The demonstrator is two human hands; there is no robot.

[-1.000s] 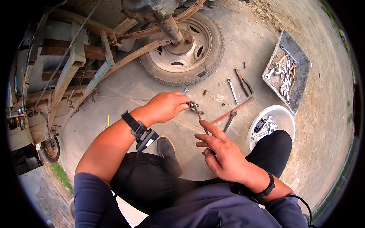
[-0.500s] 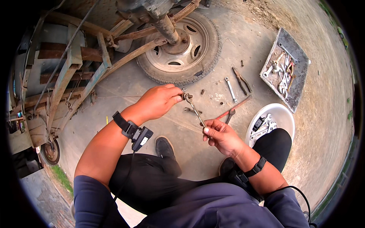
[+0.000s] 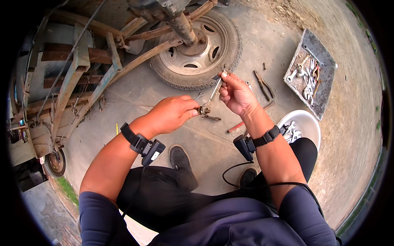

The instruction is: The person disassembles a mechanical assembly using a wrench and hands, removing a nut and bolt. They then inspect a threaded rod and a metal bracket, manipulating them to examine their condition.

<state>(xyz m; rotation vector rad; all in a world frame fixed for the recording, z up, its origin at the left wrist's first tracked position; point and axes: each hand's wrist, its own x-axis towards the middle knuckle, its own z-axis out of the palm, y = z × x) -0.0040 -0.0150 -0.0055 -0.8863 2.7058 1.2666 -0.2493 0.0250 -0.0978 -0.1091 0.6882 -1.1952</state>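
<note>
My left hand (image 3: 176,110) is closed on a small metal bolted fitting (image 3: 205,110) in the middle of the view. My right hand (image 3: 236,92) grips the upper end of a steel wrench (image 3: 214,93), whose lower end meets the fitting. The wrench slants up from my left fingers toward the tyre. Just below the fitting a small dark metal piece (image 3: 213,117) lies on the ground. A second small wrench (image 3: 200,95) lies beyond my left fingers. To the right are pliers (image 3: 262,86) and a red-handled tool (image 3: 238,127), partly hidden behind my right forearm.
A rusty vehicle frame (image 3: 61,90) fills the upper left. An axle (image 3: 184,28) reaches the wheel (image 3: 194,74) at the top. A grey metal tray of tools (image 3: 326,82) and a white basin with wrenches (image 3: 311,127) stand at the right on the concrete ground (image 3: 106,151).
My right hand has swung up from low right to beside the wheel, turning the wrench upright about the fitting. My left hand went slightly up, then came back down, still holding the fitting.
</note>
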